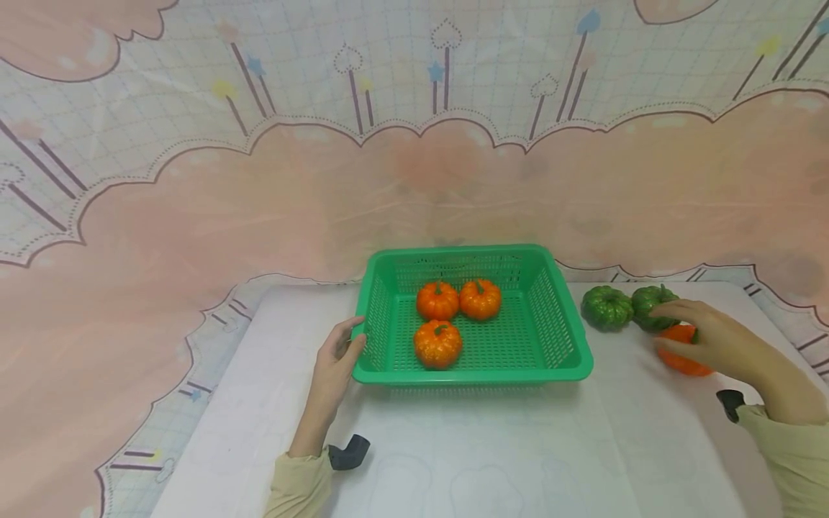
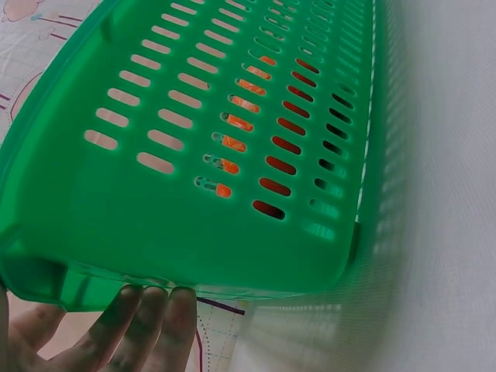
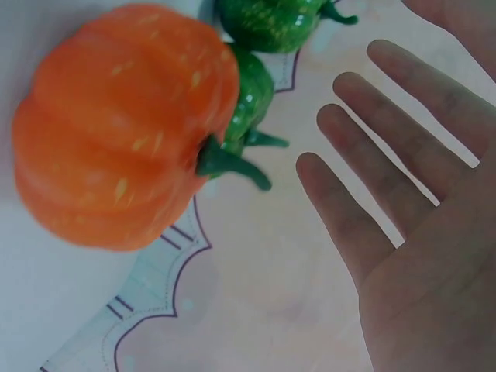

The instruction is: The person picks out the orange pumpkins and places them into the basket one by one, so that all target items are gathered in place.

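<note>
A green plastic basket stands on the table with three small orange pumpkins inside. My left hand holds the basket's left rim; the left wrist view shows fingertips against the end wall below it. On the right, my right hand is spread over a larger orange pumpkin, partly covering it from the head view. Its fingers are straight and apart from the pumpkin in the right wrist view, with nothing held. Two green pumpkins sit just behind, one partly hidden by the fingers.
The white tabletop runs in front of the basket. A patterned cloth with pink cloud shapes hangs behind the table and down its left side. Dark wrist mounts sit at both sleeves.
</note>
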Action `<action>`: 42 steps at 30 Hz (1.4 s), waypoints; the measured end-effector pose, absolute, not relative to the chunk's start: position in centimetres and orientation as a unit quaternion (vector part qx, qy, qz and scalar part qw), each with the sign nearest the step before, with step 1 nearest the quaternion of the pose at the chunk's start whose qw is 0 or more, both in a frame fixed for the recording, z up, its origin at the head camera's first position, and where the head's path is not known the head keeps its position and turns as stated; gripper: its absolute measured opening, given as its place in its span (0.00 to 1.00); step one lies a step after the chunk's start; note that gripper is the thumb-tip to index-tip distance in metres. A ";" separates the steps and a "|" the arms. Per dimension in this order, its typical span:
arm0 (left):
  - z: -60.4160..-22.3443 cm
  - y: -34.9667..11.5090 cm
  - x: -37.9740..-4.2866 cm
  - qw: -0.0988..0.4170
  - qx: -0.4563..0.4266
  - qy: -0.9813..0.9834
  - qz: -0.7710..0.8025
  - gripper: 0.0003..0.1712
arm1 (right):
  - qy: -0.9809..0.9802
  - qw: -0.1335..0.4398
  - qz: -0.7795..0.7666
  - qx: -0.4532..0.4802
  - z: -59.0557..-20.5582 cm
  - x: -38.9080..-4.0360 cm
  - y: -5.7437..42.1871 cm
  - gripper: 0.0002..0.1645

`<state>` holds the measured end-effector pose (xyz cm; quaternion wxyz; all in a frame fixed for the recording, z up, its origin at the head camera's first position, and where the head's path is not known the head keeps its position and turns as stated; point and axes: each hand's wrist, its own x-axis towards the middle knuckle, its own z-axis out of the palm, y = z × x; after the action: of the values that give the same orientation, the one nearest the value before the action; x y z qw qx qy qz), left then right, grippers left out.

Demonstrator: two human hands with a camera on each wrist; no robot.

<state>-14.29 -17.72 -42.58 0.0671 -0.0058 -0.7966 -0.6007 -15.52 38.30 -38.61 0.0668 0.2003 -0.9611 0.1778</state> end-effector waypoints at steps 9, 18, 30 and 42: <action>-42.6 -17.7 -14.3 0.068 -0.004 -0.797 -0.600 0.23 | -0.971 0.014 0.171 0.165 -38.4 -15.5 39.1 0.30; -42.7 -17.8 -14.2 0.068 -0.004 -0.796 -0.601 0.23 | -0.975 -0.016 0.171 0.138 -39.1 -15.5 39.9 0.32; -42.6 -17.7 -14.1 0.070 -0.007 -0.793 -0.605 0.23 | -0.975 -0.018 0.170 0.144 -39.7 -15.7 40.3 0.31; -42.6 -17.6 -14.3 0.070 -0.006 -0.796 -0.602 0.23 | -0.977 -0.031 0.164 0.135 -40.3 -15.7 40.8 0.31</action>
<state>-14.29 -17.65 -42.65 0.0704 -0.0063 -0.7956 -0.6017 -15.74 40.84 -40.34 -0.0305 0.1355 -0.9766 0.1639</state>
